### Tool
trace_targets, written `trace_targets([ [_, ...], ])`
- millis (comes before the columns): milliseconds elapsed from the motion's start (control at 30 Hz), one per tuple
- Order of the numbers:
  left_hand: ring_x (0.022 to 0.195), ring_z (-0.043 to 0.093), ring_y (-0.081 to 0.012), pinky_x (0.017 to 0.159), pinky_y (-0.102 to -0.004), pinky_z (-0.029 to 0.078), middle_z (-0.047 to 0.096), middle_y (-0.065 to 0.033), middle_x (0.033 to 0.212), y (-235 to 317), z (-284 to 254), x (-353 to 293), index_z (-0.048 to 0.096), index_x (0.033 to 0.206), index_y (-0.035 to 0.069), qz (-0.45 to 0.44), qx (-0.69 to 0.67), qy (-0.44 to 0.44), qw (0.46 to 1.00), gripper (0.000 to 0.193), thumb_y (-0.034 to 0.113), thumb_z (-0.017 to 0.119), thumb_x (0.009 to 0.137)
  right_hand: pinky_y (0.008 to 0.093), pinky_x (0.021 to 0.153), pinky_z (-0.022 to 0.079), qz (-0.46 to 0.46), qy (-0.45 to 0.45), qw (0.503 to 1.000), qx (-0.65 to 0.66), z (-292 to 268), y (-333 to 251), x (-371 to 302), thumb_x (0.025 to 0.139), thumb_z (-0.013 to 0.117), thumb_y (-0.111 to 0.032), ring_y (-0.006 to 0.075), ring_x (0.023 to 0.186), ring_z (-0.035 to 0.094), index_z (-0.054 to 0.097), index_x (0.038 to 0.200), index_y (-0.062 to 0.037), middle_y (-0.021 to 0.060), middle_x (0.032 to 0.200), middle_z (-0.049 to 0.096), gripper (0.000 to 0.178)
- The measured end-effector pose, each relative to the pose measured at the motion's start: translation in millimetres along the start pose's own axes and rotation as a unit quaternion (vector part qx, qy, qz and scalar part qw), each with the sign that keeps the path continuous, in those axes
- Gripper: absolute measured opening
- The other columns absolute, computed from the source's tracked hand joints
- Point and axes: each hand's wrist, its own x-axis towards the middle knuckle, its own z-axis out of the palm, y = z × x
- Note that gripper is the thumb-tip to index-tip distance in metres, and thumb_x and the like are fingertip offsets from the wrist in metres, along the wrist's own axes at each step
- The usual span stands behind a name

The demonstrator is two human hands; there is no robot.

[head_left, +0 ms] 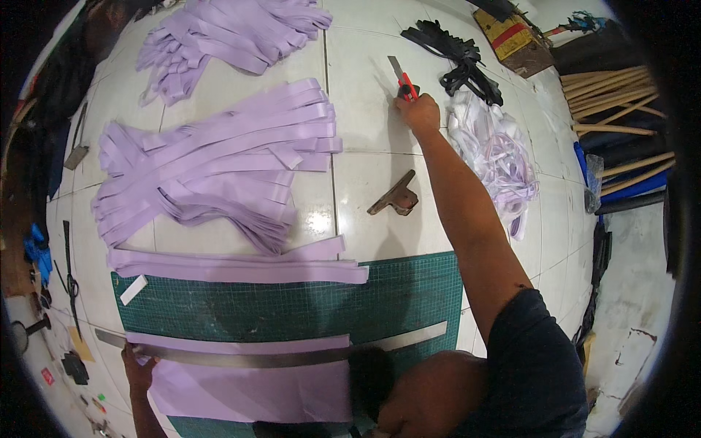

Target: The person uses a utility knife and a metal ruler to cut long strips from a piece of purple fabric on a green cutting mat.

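Head view: I see my right hand (418, 112) pinching a red cutter (402, 80) far beyond the green mat (307, 306); left hand (137, 363) pressed flat on the steel ruler (270, 356) at the mat's near-left edge.

Yellow-red package (509, 33) — top right, floor.

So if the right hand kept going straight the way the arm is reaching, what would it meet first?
The right hand already rests on the red utility knife. Past its blade lies bare white tile floor; the black strips sit off to the right, so they are probably missed.
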Motion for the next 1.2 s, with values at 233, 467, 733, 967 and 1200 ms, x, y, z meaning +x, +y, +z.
trace_targets([
  [233, 0.124, 0.044, -0.0394, 0.109, -0.048, 0.037, 0.043, -0.0218, 0.133, 8.9, -4.6, -2.8, 0.029, 0.15, 0.0, 0.014, 0.008, 0.035, 0.999, 0.105, 0.019, 0.086, 0.064, 0.0402, 0.085, 0.052, -0.271, -0.172, 0.944, 0.078, -14.1, 15.5, -18.8, 0.069, 0.077, -0.023, 0.0342, 0.093, 0.068, 0.066, 0.11, 0.0013, 0.02, 0.1, 0.07, 0.049],
  [467, 0.124, 0.045, -0.0384, 0.108, -0.0485, 0.038, 0.044, -0.021, 0.132, -14.5, 2.2, 6.2, 0.03, 0.15, 0.001, 0.059, -0.044, 0.023, 0.997, 0.107, 0.019, 0.088, 0.062, 0.0368, 0.073, 0.053, -0.263, -0.113, 0.948, 0.14, -34.8, 27.9, -20.7, 0.076, 0.083, -0.03, 0.0265, 0.078, 0.066, 0.06, 0.104, 0.0013, 0.0133, 0.083, 0.066, 0.048],
  [733, 0.12, 0.047, -0.0347, 0.104, -0.0463, 0.042, 0.045, -0.0177, 0.128, -36.7, 6.2, 10.2, 0.032, 0.15, 0.003, 0.02, -0.04, 0.042, 0.998, 0.104, 0.016, 0.088, 0.063, 0.0296, 0.039, 0.039, -0.015, -0.258, 0.903, 0.342, -19.9, 42.1, -126.8, 0.099, 0.044, -0.06, 0.0147, 0.049, 0.052, 0.049, 0.1, -0.0085, 0.0056, 0.067, 0.052, 0.052],
  [967, 0.117, 0.049, -0.0336, 0.097, -0.0457, 0.048, 0.044, -0.0161, 0.126, -24.1, 5.2, 13.2, 0.035, 0.147, 0.006, 0.08, 0.013, 0.032, 0.996, 0.102, 0.022, 0.091, 0.063, 0.0307, 0.039, 0.043, 0.046, -0.194, 0.942, 0.271, -39.5, 66.7, -109.5, 0.1, 0.04, -0.061, 0.0149, 0.046, 0.052, 0.054, 0.107, -0.0052, 0.0059, 0.067, 0.053, 0.057],
  [1200, 0.112, 0.052, -0.0332, 0.095, -0.0457, 0.052, 0.044, -0.0152, 0.123, -45.4, 12.0, 21.3, 0.031, 0.15, 0.01, 0.106, -0.002, 0.058, 0.993, 0.111, 0.026, 0.093, 0.059, 0.0568, 0.077, 0.049, -0.138, -0.094, 0.985, 0.04, -31.4, 80.4, -99.9, 0.104, 0.033, -0.051, 0.0498, 0.089, 0.065, 0.052, 0.109, -0.0062, 0.0295, 0.093, 0.067, 0.049],
])
